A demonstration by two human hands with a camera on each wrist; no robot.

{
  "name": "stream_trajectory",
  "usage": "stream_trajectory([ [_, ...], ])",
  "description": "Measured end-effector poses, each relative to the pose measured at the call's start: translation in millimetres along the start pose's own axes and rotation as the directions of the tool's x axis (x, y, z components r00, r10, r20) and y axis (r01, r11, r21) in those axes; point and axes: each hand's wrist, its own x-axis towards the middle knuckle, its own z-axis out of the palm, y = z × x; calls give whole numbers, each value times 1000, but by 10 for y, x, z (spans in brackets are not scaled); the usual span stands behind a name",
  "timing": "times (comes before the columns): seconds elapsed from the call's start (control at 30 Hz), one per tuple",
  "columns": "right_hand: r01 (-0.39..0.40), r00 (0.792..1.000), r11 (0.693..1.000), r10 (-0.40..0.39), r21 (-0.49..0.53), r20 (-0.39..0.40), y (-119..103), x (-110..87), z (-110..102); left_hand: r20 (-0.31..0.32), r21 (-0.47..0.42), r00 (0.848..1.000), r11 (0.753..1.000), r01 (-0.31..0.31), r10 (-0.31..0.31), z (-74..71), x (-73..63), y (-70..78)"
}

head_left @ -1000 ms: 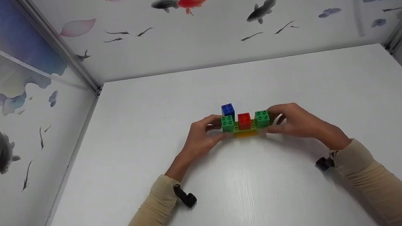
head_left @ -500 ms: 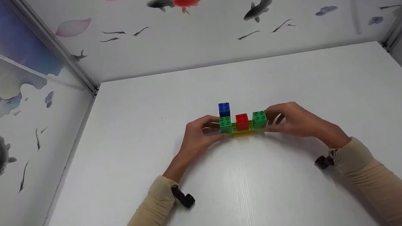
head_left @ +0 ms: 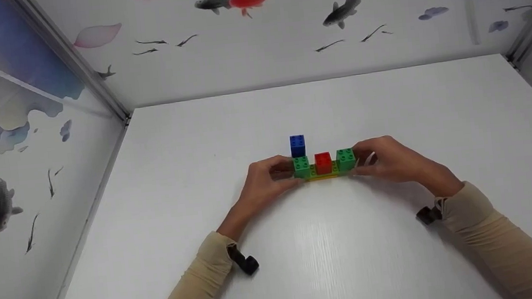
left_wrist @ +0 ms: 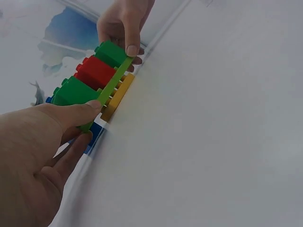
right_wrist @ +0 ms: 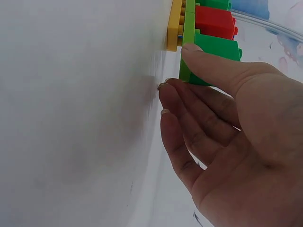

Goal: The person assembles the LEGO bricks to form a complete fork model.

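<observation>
Both hands hold a lime-green toy brick plate (left_wrist: 112, 85) by its ends. My left hand (head_left: 263, 180) pinches its left end, thumb on the near edge. My right hand (head_left: 390, 161) holds the right end, thumb in front and fingers behind. On the plate sit a left green brick (head_left: 301, 167), a red brick (head_left: 323, 163) in the middle and a right green brick (head_left: 345, 159). Close beneath lies a yellow plate (left_wrist: 118, 97), with its studs showing in the gap in the left wrist view. A blue brick (head_left: 297, 145) stands behind the left green brick, its lower part hidden.
The white tabletop (head_left: 314, 247) extends around the hands. A white back wall (head_left: 266, 47) with painted fish and a left side wall (head_left: 51, 150) border it. Black wrist cameras are strapped at both sleeves.
The lime-green plate with its bricks has come down closer over the yellow plate, which shows less. The blue brick, slightly tilted earlier, appears straighter. Both hands keep their hold.
</observation>
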Motion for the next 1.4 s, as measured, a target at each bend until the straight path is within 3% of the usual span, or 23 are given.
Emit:
stream_trajectory([
  [0.33,-14,1000,1000,14,2,-4,-48,-10,14,1,-25,1000,999,19,-19,-9,-2,-38],
  [0.67,-36,999,999,36,-7,-1,-33,-10,30,0,-27,1000,1000,1,-1,2,4,-41],
  [0.93,-28,1000,999,28,-18,5,-40,-2,25,-20,-22,999,999,28,-29,-2,0,-34],
  [1.4,4,999,1000,-4,3,-35,-42,2,24,-39,-1,999,1000,0,0,13,15,-78],
])
